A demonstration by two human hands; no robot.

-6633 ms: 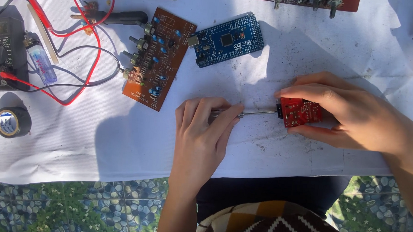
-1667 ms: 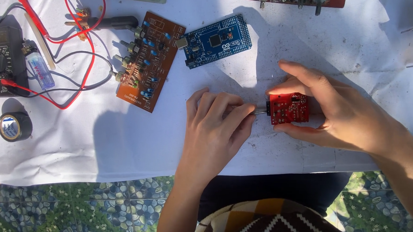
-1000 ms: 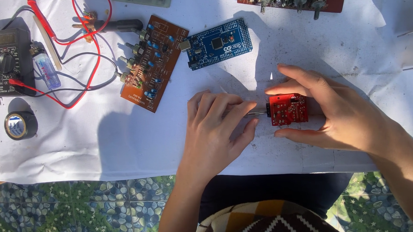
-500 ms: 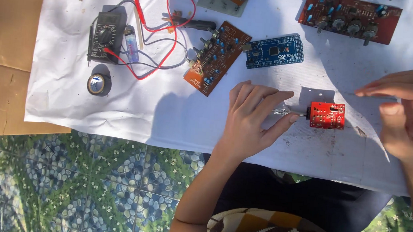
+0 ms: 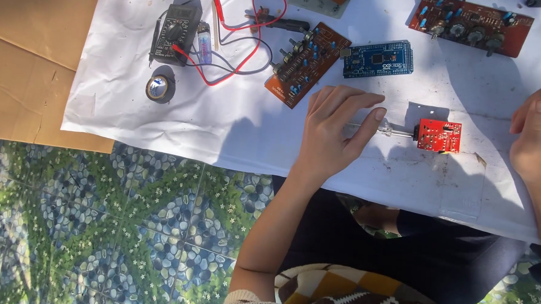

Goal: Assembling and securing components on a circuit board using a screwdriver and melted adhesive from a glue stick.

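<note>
Lying flat on the white sheet (image 5: 133,103) that covers the table: one small red circuit board (image 5: 439,135), roughly square, with dark parts on its face, right of centre and near the sheet's near edge.
Screwdriver (image 5: 392,132): thin metal shaft with a clear part toward the handle, tip touching the red board's left edge.
Left hand (image 5: 335,130): palm down on the sheet, fingers stretched toward the right and lying over the screwdriver's handle; grip is loose rather than pinched, handle mostly hidden beneath the fingers.
Right hand (image 5: 539,136): at the right edge of the view, well apart from the red board, fingers curled loosely, holding nothing visible.
Other items on the sheet: brown circuit board with knobs (image 5: 306,63), tilted, far of the left hand; blue microcontroller board (image 5: 378,58) just to its right; long red-brown board (image 5: 469,24) at far right; black multimeter (image 5: 175,31) with red and black leads (image 5: 238,53) at far left; roll of dark tape (image 5: 159,87) near it.
Surroundings: brown cardboard (image 5: 31,50) under the sheet at left; pebble-and-flower patterned floor (image 5: 109,224) below.
</note>
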